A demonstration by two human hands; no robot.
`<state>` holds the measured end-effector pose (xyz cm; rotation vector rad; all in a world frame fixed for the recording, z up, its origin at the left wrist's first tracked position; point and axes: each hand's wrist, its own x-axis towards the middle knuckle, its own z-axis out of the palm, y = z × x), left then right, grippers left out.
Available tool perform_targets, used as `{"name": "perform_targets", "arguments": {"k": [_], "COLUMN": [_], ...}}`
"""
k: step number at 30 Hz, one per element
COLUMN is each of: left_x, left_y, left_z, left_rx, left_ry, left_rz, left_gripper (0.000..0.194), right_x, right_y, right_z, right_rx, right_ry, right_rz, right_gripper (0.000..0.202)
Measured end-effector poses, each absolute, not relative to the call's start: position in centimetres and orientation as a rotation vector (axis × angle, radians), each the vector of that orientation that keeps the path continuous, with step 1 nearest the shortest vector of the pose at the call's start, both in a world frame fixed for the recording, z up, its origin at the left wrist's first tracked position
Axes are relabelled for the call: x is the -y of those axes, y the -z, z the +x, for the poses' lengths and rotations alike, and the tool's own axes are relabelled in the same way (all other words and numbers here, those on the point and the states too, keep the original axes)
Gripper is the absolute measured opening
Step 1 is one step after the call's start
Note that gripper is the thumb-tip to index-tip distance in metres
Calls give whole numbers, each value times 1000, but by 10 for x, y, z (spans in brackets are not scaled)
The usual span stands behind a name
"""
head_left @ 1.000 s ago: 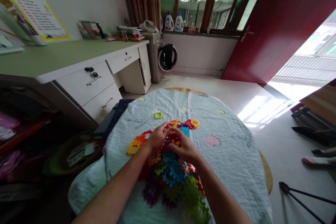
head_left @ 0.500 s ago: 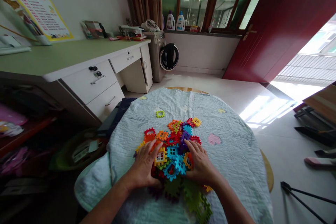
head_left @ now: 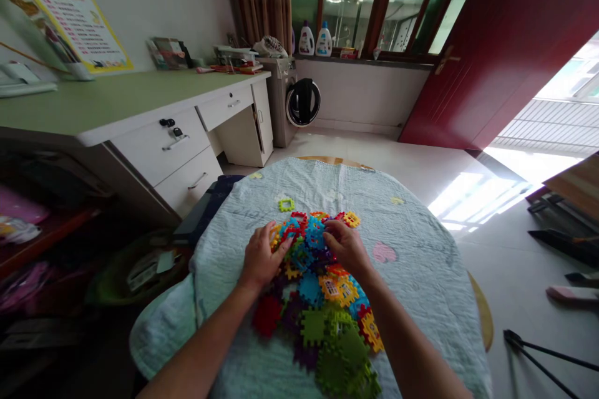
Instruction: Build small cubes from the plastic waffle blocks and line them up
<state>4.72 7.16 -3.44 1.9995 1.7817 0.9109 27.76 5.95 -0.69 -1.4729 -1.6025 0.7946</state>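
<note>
While the heap of multicoloured, notched plastic pieces [head_left: 311, 288] is supported by the pale blue cloth [head_left: 421, 287], it is touched at ten o'clock by the left hand [head_left: 260, 257], thumb and fingers parted. At one o'clock, whether the curled fingers of the right hand [head_left: 349, 247] are clamped cannot be told.

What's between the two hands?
Toothed plastic pieces, several of them blue, lie between the left hand and the right hand, as the head view shows.

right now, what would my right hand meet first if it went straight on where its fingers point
The right hand would likely meet the blue notched piece by its fingertips first; they may even be touching, as depth is unclear.
</note>
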Motion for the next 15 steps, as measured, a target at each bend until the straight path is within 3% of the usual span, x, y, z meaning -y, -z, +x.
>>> {"name": "perform_targets", "arguments": {"k": [7, 10, 15], "left_x": [-157, -189, -208], "left_y": [29, 26, 28], "left_z": [41, 51, 80], "left_rx": [-1971, -1881, -1649], "left_ry": [-479, -306, -211], "left_rz": [2046, 2064, 2045], "left_gripper": [57, 60, 67], "right_x": [-106, -118, -117], "right_y": [22, 30, 31], "right_z": [330, 327, 287], "right_rx": [1442, 1445, 1637], "right_ry": [-501, -565, -790], "right_rz": [-1910, -1946, -1734], "right_gripper": [39, 48, 35]}}
